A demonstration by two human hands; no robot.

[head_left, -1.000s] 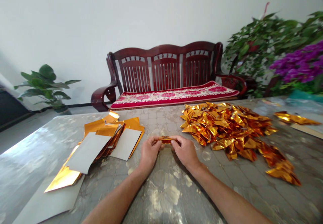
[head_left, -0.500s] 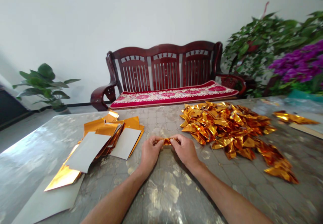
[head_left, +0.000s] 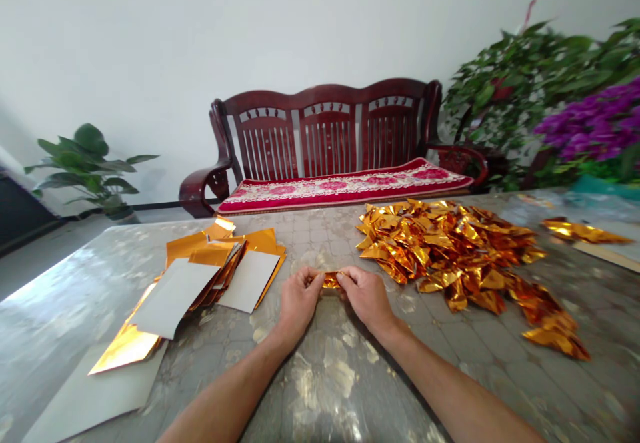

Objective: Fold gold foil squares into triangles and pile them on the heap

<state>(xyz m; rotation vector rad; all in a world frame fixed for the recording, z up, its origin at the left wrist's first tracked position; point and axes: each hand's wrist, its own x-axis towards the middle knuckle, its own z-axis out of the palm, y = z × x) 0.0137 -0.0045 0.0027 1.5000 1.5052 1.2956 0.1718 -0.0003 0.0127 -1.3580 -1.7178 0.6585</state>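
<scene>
A small folded piece of gold foil paper (head_left: 331, 280) is stretched between my two hands, just above the middle of the table. My left hand (head_left: 300, 296) pinches its left end between thumb and fingers. Its right end is held the same way by my right hand (head_left: 367, 296). The fingers cover both ends, so only the shiny middle shows. To the left lies a loose stack of gold foil sheets (head_left: 193, 250), some with the pale back up, like the white-backed sheet (head_left: 173, 298). On the right is a heap of folded gold foil pieces (head_left: 445, 243).
The table (head_left: 320, 390) has a clear, patterned cover. A pale grey board (head_left: 100, 396) lies at the front left. More folded foil (head_left: 585, 232) and clear plastic (head_left: 533, 208) lie at the far right. Behind stand a wooden bench (head_left: 327, 136), purple flowers (head_left: 593, 123) and potted plants (head_left: 90, 166).
The foil piece between my hands shows slightly more of its surface. Both hands stay in nearly the same place, still pinching its ends. The view has shifted very slightly.
</scene>
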